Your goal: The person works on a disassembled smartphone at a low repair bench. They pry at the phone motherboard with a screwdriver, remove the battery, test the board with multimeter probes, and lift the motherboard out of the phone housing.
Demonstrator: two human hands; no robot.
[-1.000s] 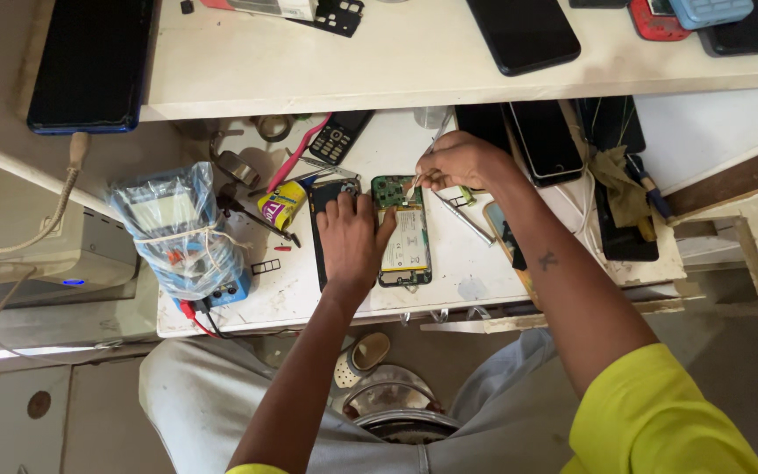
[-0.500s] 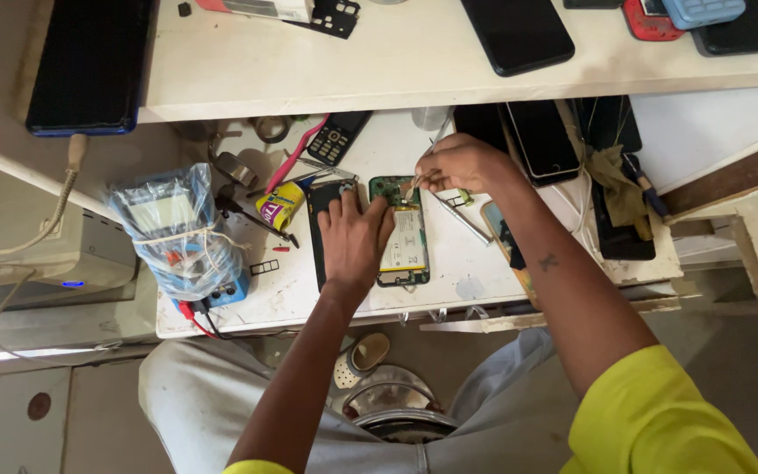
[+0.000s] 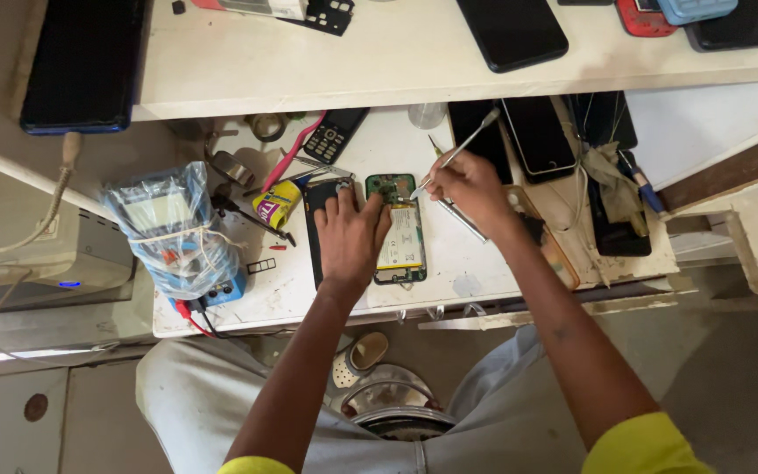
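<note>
Pressing flat with fingers spread, the left hand (image 3: 350, 239) pins the opened phone (image 3: 401, 230) on the white work table (image 3: 467, 263). The right hand (image 3: 467, 186) pinches thin tweezers (image 3: 454, 158), tips down at the phone's green board. Left of the phone lies a yellow labelled tube (image 3: 275, 204); farther left stands a plastic-wrapped meter (image 3: 173, 230).

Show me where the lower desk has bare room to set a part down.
Bare white top lies right of the opened phone, toward the front edge under the right hand. Left of the left hand, tools and a wrapped meter crowd it.
</note>
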